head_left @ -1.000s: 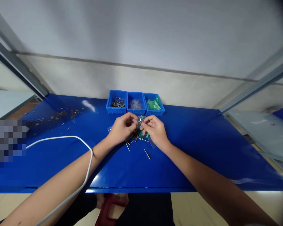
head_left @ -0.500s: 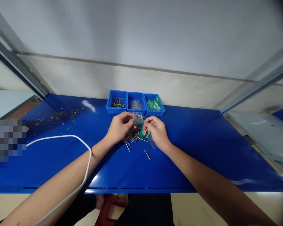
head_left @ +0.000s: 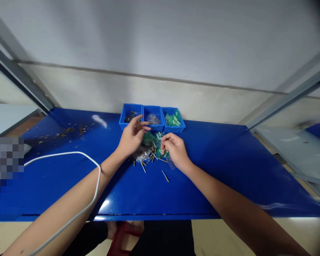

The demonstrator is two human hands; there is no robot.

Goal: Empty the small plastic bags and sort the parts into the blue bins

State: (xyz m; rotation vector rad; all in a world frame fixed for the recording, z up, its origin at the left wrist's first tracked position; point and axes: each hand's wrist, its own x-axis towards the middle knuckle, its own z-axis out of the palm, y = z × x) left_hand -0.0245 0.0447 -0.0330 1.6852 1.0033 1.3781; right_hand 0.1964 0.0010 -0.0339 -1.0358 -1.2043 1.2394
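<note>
My left hand (head_left: pixel 130 139) is raised just in front of the left blue bin (head_left: pixel 122 125), its fingers apart and nothing visible in them. My right hand (head_left: pixel 176 149) is closed in a pinch over the right side of a pile on the blue table; what it pinches is too small to make out. In the pile are thin metal pins with gold-coloured ends (head_left: pixel 152 153), clear plastic bags (head_left: pixel 142 155) and green pieces (head_left: pixel 149 138). One single metal pin (head_left: pixel 165 176) lies apart, nearer to me.
Dark metal pins fill part of the left bin. The middle bin (head_left: pixel 155 128) holds clear plastic bags, the right bin (head_left: pixel 174 130) green pieces. Brown debris (head_left: pixel 69 131) is scattered at the table's left. A white cable (head_left: pixel 99 177) crosses my left forearm.
My left hand has moved up and left, its fingers opening. The clear bag seen between both hands is no longer there. My right hand stays nearly in place, still pinched.
</note>
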